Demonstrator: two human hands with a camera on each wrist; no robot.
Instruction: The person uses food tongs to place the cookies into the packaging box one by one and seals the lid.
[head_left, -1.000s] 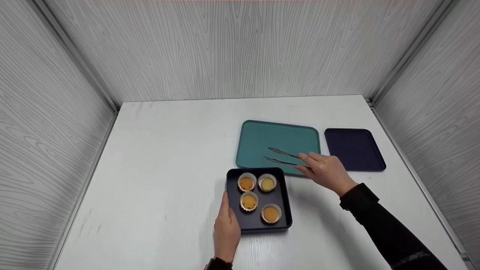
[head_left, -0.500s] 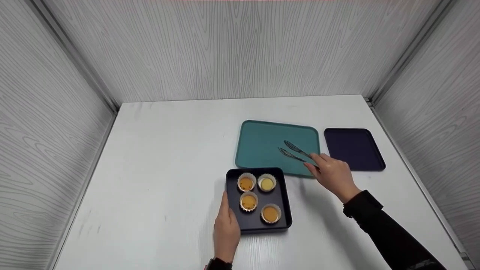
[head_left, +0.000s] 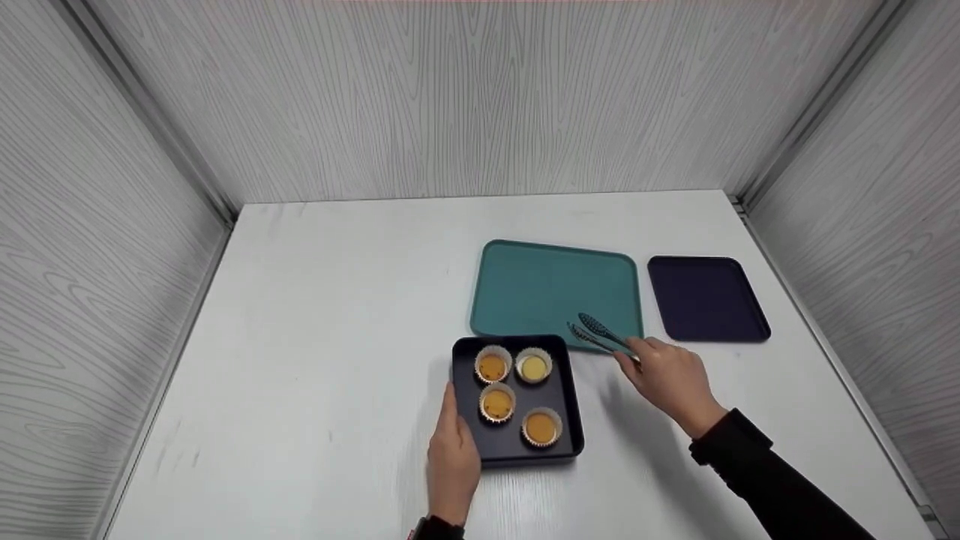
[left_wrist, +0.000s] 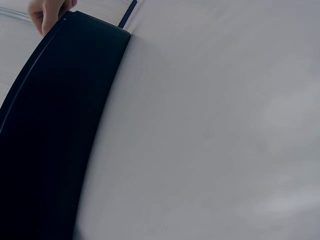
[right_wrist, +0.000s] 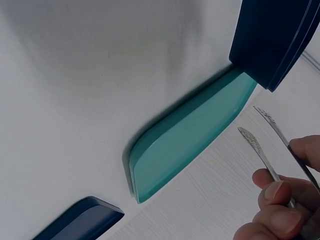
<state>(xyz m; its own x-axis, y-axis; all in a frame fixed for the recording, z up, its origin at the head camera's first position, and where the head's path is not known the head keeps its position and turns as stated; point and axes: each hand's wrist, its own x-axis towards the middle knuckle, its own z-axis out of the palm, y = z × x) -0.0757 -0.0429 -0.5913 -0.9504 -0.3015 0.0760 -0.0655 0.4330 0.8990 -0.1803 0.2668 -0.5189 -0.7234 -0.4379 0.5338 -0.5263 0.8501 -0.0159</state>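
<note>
Head view: tongs jut forward-left from the right grip.

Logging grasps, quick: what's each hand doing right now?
Left hand: open, resting against the side of the dark pan.
Right hand: holding the tongs, their tips apart.

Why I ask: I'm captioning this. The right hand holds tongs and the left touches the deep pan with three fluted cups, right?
The count is wrong: the head view shows four fluted cups in the deep pan, not three. The right hand holds tongs, and the left hand touches the pan.
</note>
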